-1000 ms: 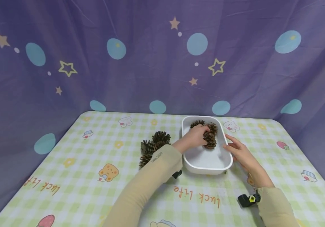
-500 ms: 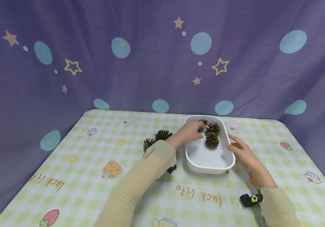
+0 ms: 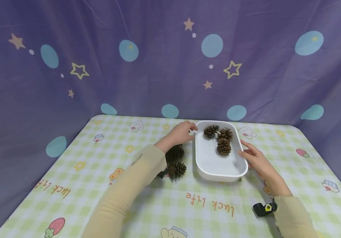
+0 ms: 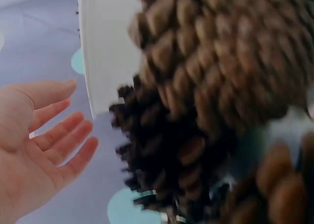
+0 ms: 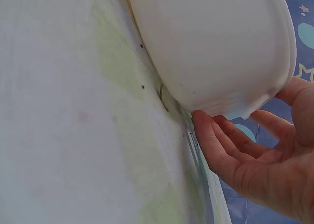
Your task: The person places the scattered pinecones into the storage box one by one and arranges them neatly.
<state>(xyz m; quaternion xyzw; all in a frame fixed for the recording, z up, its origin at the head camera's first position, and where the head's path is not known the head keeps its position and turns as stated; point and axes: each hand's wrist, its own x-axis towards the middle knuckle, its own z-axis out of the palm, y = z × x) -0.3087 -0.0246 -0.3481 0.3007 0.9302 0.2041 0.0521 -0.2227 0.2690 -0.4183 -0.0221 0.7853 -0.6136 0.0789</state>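
Note:
My left hand (image 3: 183, 132) hovers at the left rim of a white rectangular box (image 3: 221, 167), its loosely bent fingers holding nothing. In the left wrist view that hand (image 4: 44, 136) is spread beside the box's pale wall. Three brown pine cones lie in the far half of the box, one pine cone (image 3: 211, 131) by the left corner and another pine cone (image 3: 224, 147) nearer the middle. My right hand (image 3: 256, 162) holds the box's right side, its thumb at the rim and its fingers on the lower wall, as the right wrist view shows.
More pine cones (image 3: 177, 170) lie in a group left of the box, partly hidden behind my left sleeve (image 3: 140, 168). A checked cloth (image 3: 206, 211) covers the table. Behind it hangs a purple curtain (image 3: 152, 82). A small dark bit sits by the box's near right corner.
My left hand has let go of a pine cone inside the box and moved left, out over the rim. My right hand keeps its place at the box's side.

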